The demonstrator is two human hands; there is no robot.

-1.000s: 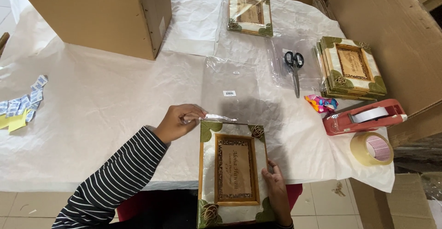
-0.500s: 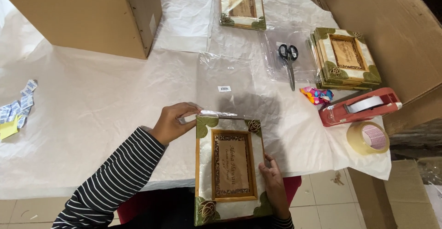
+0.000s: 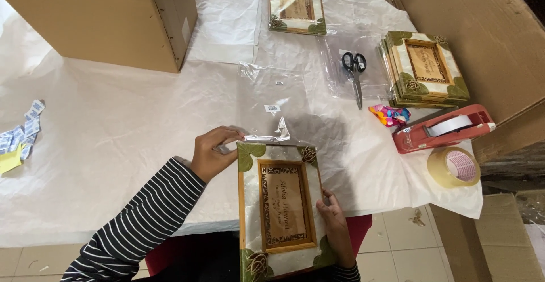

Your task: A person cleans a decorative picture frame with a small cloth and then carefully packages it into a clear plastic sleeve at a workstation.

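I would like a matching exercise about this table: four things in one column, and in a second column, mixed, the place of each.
Things:
1. scissors
2. tape dispenser
3. roll of tape
4. cardboard box

Places:
A. far left of the table
B. on a clear plastic bag, left of the stack of frames
C. near right corner of the table
D. right side, just beyond the roll

Pairs: 1-B, 2-D, 3-C, 4-A
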